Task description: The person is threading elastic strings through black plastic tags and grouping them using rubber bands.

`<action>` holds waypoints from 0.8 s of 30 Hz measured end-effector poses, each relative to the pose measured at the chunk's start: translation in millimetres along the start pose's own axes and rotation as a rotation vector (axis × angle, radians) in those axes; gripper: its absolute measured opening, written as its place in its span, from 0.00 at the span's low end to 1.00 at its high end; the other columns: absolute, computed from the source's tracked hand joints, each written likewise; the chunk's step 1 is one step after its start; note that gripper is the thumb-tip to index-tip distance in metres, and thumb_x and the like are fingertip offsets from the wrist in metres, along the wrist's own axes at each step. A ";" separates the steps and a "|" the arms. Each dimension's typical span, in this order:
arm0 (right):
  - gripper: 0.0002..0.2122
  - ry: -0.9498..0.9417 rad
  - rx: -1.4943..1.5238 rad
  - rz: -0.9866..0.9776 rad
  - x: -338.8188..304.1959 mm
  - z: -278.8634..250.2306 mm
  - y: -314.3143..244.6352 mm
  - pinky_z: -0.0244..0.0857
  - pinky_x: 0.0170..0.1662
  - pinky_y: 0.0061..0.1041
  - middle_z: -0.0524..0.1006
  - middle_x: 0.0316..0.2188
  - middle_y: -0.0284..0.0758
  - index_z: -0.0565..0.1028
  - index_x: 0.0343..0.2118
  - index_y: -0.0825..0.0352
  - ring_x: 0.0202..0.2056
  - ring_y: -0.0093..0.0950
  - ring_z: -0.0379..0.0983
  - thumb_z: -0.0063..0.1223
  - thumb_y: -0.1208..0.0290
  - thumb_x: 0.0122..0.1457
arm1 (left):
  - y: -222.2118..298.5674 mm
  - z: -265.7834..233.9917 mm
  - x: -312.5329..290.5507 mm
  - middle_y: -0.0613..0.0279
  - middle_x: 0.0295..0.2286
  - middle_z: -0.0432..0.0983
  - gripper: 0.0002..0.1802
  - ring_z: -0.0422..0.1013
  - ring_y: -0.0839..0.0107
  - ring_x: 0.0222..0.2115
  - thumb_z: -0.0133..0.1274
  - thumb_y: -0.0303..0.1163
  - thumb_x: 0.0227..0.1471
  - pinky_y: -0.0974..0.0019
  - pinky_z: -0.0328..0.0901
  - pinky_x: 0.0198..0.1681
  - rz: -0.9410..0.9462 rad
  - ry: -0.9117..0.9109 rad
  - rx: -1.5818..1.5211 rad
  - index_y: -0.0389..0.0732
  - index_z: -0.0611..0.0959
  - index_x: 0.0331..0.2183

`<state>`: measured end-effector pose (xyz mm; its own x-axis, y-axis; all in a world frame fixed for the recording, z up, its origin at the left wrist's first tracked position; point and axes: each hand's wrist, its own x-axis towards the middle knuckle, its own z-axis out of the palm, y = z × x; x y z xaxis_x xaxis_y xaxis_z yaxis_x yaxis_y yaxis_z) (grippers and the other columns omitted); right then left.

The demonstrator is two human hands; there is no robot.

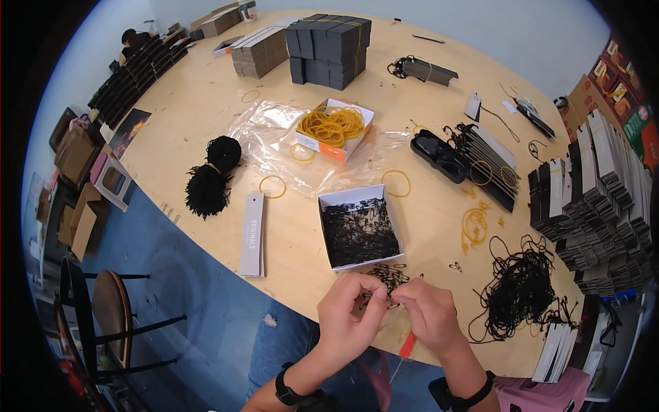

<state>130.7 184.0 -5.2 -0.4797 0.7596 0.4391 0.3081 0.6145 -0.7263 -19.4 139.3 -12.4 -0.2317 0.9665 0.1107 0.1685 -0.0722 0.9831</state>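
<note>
My left hand (350, 310) and my right hand (431, 312) meet at the table's near edge, fingertips pinched close together. Whatever is between the fingertips is too small to make out. Just beyond them lies a loose pile of small black pins (388, 275), looking like safety pins. Behind that pile stands an open white box (331, 264) filled with more black pins (360, 230). From under my right hand sticks out a red handle (408, 345) with a thin metal shaft; whether that hand grips it is unclear. To the left lies a stack of pale hang tags (253, 237).
Rubber bands (333, 125) fill a box on clear plastic film (264, 130). Black cord (515, 288) lies tangled at right, beside tall tag stacks (604, 199). Bundled black cords (211, 178), a dark glasses-like object (439, 156) and grey card blocks (329, 51) lie farther off.
</note>
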 end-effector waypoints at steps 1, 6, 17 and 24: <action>0.07 0.007 0.010 0.033 0.0 -0.4 -0.9 0.71 0.28 0.25 0.77 0.24 0.38 0.73 0.32 0.69 0.26 0.32 0.77 0.53 0.85 0.50 | 0.7 -0.6 0.2 0.65 0.27 0.72 0.02 0.68 0.79 0.28 0.51 0.23 0.54 0.76 0.63 0.33 0.021 -0.006 0.013 0.34 0.76 0.30; 0.04 0.022 0.081 0.193 -2.3 -1.4 -4.2 0.69 0.28 0.23 0.77 0.23 0.39 0.70 0.32 0.70 0.25 0.30 0.77 0.51 0.84 0.55 | -7.9 -3.6 1.8 0.62 0.29 0.74 0.03 0.69 0.78 0.30 0.50 0.23 0.55 0.74 0.63 0.35 0.150 -0.009 -0.036 0.33 0.77 0.32; 0.06 0.020 0.095 0.139 -3.0 0.0 1.1 0.69 0.28 0.24 0.77 0.24 0.39 0.70 0.33 0.70 0.25 0.31 0.78 0.54 0.81 0.54 | 3.2 -1.4 5.4 0.61 0.25 0.74 0.02 0.69 0.69 0.26 0.57 0.21 0.47 0.71 0.62 0.30 0.269 -0.008 0.148 0.35 0.79 0.26; 0.05 0.027 0.126 0.200 -1.8 -2.7 -7.2 0.68 0.27 0.22 0.77 0.23 0.37 0.71 0.34 0.70 0.24 0.25 0.76 0.54 0.81 0.55 | -4.2 -0.2 -0.3 0.61 0.25 0.71 0.03 0.67 0.76 0.25 0.55 0.21 0.51 0.74 0.62 0.28 0.274 0.069 0.152 0.34 0.76 0.28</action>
<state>131.6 178.7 0.6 -0.3970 0.8700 0.2925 0.2893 0.4210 -0.8597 -20.2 139.3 -16.6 -0.2216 0.8967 0.3832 0.3739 -0.2848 0.8827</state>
